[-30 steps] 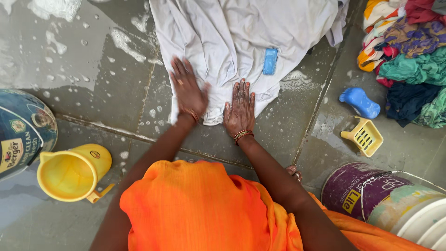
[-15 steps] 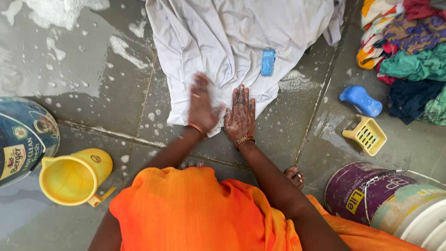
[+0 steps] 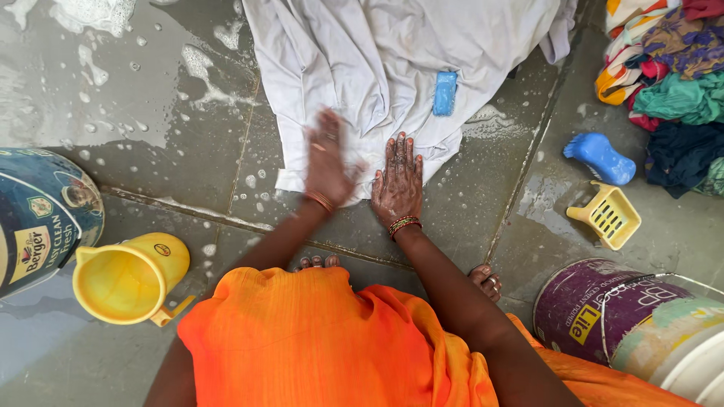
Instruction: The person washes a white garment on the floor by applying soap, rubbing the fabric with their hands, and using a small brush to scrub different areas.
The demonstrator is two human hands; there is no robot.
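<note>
A wet white cloth (image 3: 392, 53) lies spread on the soapy grey floor (image 3: 151, 105). My left hand (image 3: 326, 160) lies on the cloth's near edge, blurred with motion, fingers apart. My right hand (image 3: 399, 185) presses flat on the same edge just to its right, fingers spread. A blue soap bar (image 3: 445, 93) rests on the cloth beyond my right hand. Neither hand grips anything.
A yellow jug (image 3: 128, 280) lies on its side at the left beside a dark blue bucket (image 3: 38, 218). A purple and white bucket (image 3: 626, 316) stands at the lower right. A blue brush (image 3: 601, 159), a yellow soap holder (image 3: 609, 215) and a pile of coloured clothes (image 3: 671, 83) are at right.
My left hand has slid from the cloth's left part toward my right hand and then forward a little. My right hand has stayed pressed in place.
</note>
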